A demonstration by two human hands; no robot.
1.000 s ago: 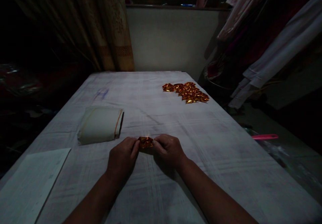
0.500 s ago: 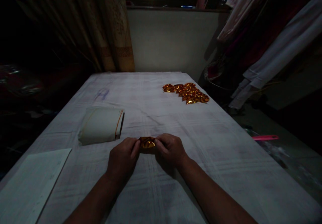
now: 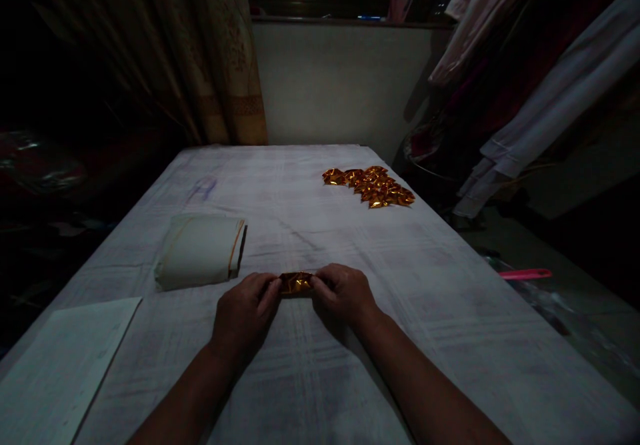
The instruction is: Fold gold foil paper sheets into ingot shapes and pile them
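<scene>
A small piece of shiny gold foil paper [image 3: 297, 284], folded into a boat-like shape, is stretched between my two hands just above the cloth-covered table [image 3: 310, 378]. My left hand [image 3: 246, 306] pinches its left end between thumb and fingers. At the other end my right hand [image 3: 345, 293] grips it the same way. Its two tips are hidden in my fingers. Farther off, toward the back right of the table, lies a cluster of several similar folded gold foil pieces [image 3: 376, 186].
Left of my hands rests a folded pale bundle [image 3: 200, 250] with an orange line near its edge. A white sheet [image 3: 70, 372] lies at the near left. Beyond the right edge are hanging clothes [image 3: 540, 112] and a pink handle [image 3: 525, 274]. A curtain [image 3: 220, 65] hangs behind.
My right hand has shifted slightly right, and a bit more of the gold foil piece shows between my hands. Its lower edge looks flatter. Both hands keep hold of it.
</scene>
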